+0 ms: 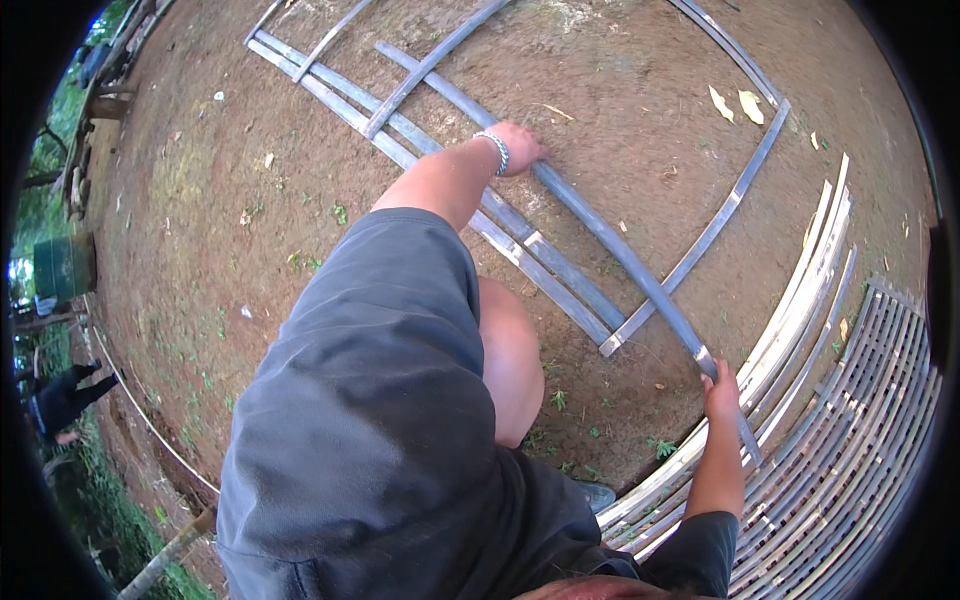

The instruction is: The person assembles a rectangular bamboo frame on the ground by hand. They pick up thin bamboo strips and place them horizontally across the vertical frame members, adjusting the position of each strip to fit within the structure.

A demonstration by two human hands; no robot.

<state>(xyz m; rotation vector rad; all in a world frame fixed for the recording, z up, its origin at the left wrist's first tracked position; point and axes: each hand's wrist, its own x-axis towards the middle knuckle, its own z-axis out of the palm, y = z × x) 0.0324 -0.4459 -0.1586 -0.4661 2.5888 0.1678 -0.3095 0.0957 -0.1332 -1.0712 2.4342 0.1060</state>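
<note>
1. The surface is brown earthen ground, dotted with small weeds and fallen leaves; greenery, a green container and another person in dark clothing line the far left.
2. A frame of flat strips lies on the ground; the dark pole runs slantwise through it, crossing the frame's right-hand strip near the lower corner.
3. The left hand lies on the pole's upper half; how firmly its fingers close, I cannot tell.
4. The right hand's fingers are wrapped around the pole near its lower end.
5. Pale strips and a slatted panel crowd the right edge, just beside the right hand.
6. Wider stretches of earth lie left of the frame and between pole and right-hand strip.
</note>
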